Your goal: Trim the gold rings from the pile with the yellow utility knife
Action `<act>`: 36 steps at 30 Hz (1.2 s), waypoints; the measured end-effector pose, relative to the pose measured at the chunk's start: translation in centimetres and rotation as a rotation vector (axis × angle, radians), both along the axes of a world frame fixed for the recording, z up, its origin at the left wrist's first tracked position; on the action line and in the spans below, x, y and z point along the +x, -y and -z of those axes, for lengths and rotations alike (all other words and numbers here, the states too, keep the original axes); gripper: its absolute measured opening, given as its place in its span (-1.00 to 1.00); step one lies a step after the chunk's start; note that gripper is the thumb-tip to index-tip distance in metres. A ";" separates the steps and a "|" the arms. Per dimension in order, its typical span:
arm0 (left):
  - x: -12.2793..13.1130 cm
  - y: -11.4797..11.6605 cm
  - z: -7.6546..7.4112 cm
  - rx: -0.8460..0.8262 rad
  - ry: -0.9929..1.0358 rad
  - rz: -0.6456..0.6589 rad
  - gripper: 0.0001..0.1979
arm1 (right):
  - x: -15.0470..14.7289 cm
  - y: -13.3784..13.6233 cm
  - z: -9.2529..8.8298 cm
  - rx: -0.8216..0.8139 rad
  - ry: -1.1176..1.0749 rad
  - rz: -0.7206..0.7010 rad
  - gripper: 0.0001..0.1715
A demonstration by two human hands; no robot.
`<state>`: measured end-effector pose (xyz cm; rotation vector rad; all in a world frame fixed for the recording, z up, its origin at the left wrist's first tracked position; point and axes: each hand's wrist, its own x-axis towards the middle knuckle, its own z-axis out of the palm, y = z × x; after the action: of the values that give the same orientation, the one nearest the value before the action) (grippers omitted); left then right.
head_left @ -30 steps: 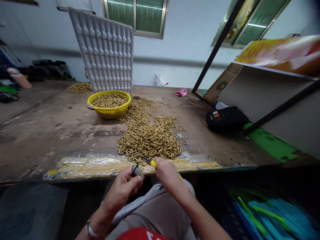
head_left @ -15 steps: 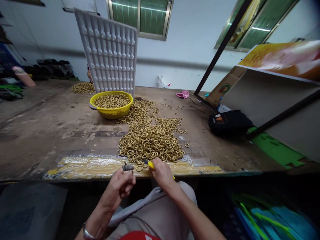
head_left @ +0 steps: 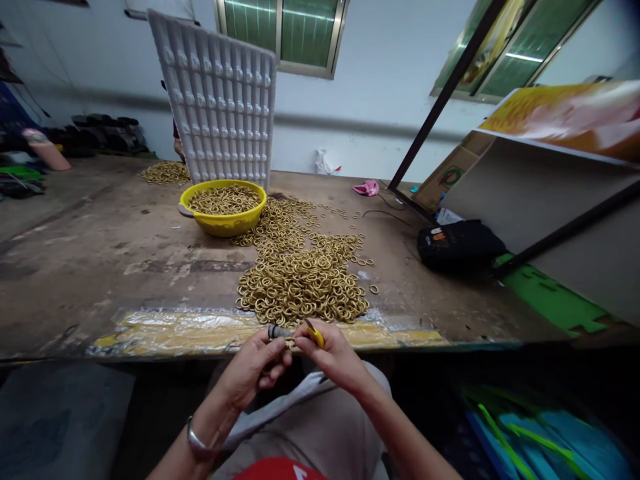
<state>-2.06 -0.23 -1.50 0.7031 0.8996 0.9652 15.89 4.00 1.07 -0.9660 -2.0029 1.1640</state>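
Observation:
My left hand point(head_left: 255, 370) is closed at the table's front edge, pinching a gold-coloured ring point(head_left: 290, 344). One of its fingers wears a grey cover with a dark band. Close against it, my right hand point(head_left: 333, 353) grips a yellow-handled knife point(head_left: 316, 335), its dark tip pointing up and away from me. The right fingertips meet the left ones at the ring, so their exact contact is partly hidden. Just beyond both hands lies a heap of gold-coloured rings point(head_left: 305, 283), spreading back toward a yellow basin point(head_left: 225, 225) full of similar rings.
A grey ribbed plastic panel point(head_left: 220, 107) stands upright behind the basin. Another ring pile point(head_left: 165, 173) lies back left, with part of a person beside the panel. To the right are a black bag point(head_left: 457, 245), a pink cloth point(head_left: 367, 188) and a dark metal frame point(head_left: 445, 100).
My left hand has moved right and forward to meet the right one. A ring from the heap's near edge is now between the fingers, and the knife has turned to point upward.

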 end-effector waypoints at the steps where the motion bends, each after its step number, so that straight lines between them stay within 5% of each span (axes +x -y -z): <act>1: 0.0 0.0 -0.1 -0.002 0.012 0.016 -0.65 | 0.0 0.0 0.0 0.004 -0.016 0.000 -0.77; 8: 0.3 0.6 -0.8 0.009 0.030 0.010 -0.68 | 0.0 1.2 0.4 0.219 0.157 0.090 -0.86; 12: 0.9 0.9 -1.4 0.062 -0.021 -0.055 -0.69 | 0.0 2.3 0.2 0.287 0.447 0.117 -0.59; 17: 1.1 0.8 -1.2 0.162 -0.174 -0.049 -0.72 | -0.2 2.7 0.4 0.310 0.619 0.124 -0.63; 21: 0.7 1.4 -2.2 0.267 -0.307 -0.057 -0.77 | 0.3 1.4 1.4 0.323 0.728 0.152 -0.68; 26: -0.6 2.7 -3.9 0.297 -0.214 0.074 -0.74 | 2.3 -1.6 2.4 0.221 0.909 0.354 -0.81; 31: -1.2 2.0 -1.6 0.055 0.002 -0.088 -0.61 | 1.0 -2.2 3.5 0.319 0.754 0.241 -0.92; 36: -1.8 1.8 0.3 -0.006 0.040 -0.199 -0.71 | -0.8 -2.1 4.9 0.280 0.851 0.212 -0.87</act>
<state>-3.90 -2.07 -1.75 0.5944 0.9493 1.1483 15.07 6.11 -3.80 -1.6465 -2.5084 0.3347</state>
